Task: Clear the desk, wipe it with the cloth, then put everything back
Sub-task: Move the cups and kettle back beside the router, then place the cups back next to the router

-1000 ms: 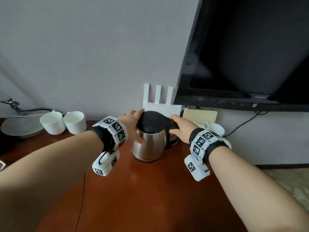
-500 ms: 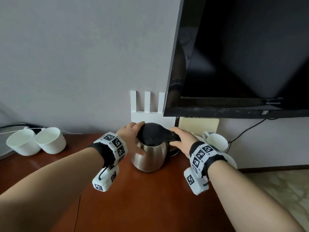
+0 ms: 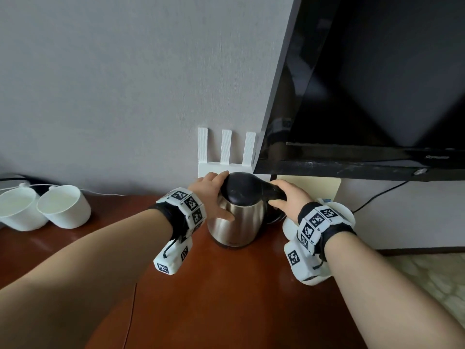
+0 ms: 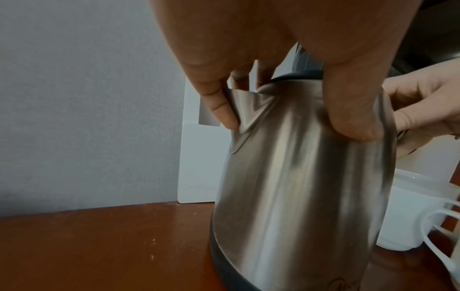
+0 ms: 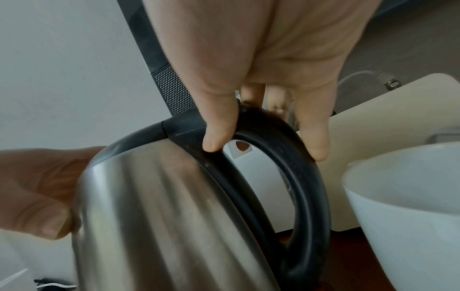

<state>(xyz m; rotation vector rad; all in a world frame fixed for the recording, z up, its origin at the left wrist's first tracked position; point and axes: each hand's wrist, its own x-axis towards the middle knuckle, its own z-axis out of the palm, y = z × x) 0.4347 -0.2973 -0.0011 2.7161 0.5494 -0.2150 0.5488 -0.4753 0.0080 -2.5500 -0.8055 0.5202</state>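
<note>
A steel kettle (image 3: 236, 220) with a black lid stands at the back of the red-brown desk (image 3: 239, 298), just in front of the wall. My left hand (image 3: 214, 195) grips its body on the spout side, with the thumb (image 4: 353, 118) pressed on the steel near me and the fingers round the far side. My right hand (image 3: 286, 197) holds the top of the black handle (image 5: 306, 177), thumb on one side and fingers curled over the other. The wrist views show the kettle (image 4: 298, 187) (image 5: 154, 206) close up, its base at the desk surface. No cloth is in view.
Two white cups (image 3: 63, 210) lie at the desk's left. A white router (image 3: 224, 157) leans on the wall behind the kettle. A large black TV (image 3: 364, 96) hangs above right. A white cup (image 5: 403, 206) and a cream board (image 3: 309, 185) stand right of the kettle.
Both hands keep the same hold on the kettle, which has hardly moved on the desk. Only the head view has shifted.
</note>
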